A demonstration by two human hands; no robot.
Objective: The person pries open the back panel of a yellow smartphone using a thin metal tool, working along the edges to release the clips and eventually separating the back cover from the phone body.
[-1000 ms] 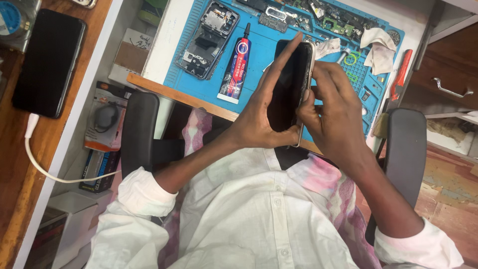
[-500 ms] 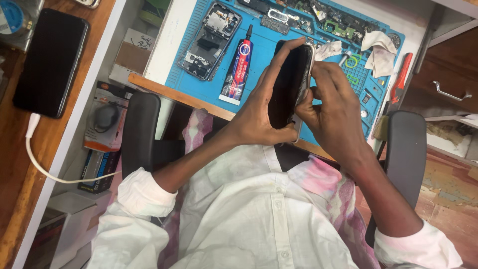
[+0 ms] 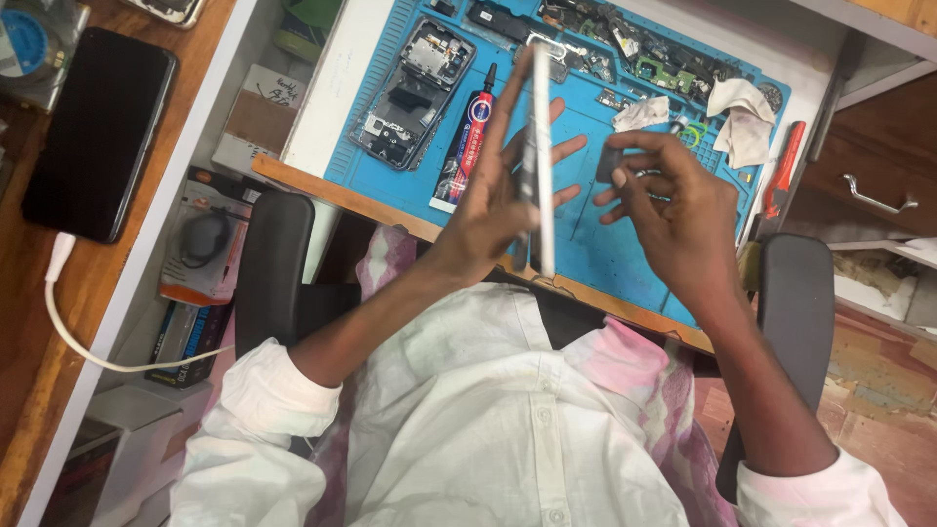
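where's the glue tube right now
In the head view, the red glue tube lies on the blue mat, between the opened phone frame and the left hand.

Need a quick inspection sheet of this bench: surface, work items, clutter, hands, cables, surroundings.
Surface: blue repair mat on a white desk, bare patch in front of the hands.
Work items: thin phone panel held edge-on; small dark part at the right fingertips.
Clutter: opened phone frame, red and black glue tube, circuit parts, crumpled wipes, red-handled tool.
Hands: left hand grips the panel; right hand pinches the dark part.
Cables: white cable plugged into a black phone.
Surroundings: wooden side table, drawer with a metal handle, chair armrests.
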